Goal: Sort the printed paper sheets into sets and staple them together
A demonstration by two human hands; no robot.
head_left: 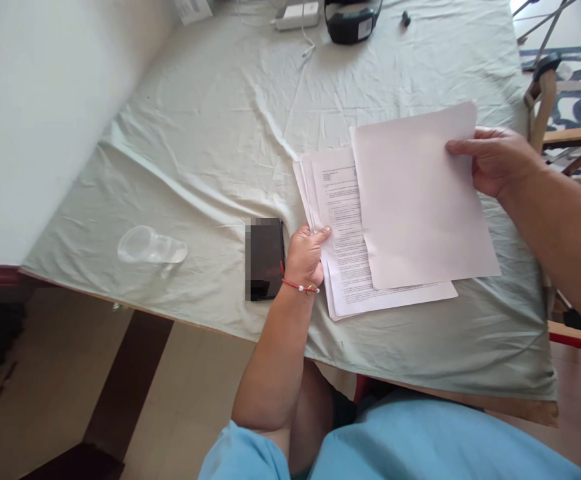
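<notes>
My left hand (306, 257) grips the left edge of a stack of printed papers (347, 247), its thumb lying on top. The sheets in this stack are slightly fanned, and small lines of text show on the upper one. With thumb above and fingers beneath, my right hand (500, 160) pinches the right edge of a blank-faced sheet of paper (423, 200). That sheet overlaps the right part of the stack and hides much of its print. Just left of my left wrist, a dark phone (266, 260) lies flat on the table.
A pale green cloth (210, 133) covers the table. On it, a clear plastic cup (153, 247) lies at the left. Along the far side are a white adapter with a cable (297, 16), a black headset-like device (353, 25) and a small black object (405, 19). Wooden-armed chairs (545, 107) stand at the right.
</notes>
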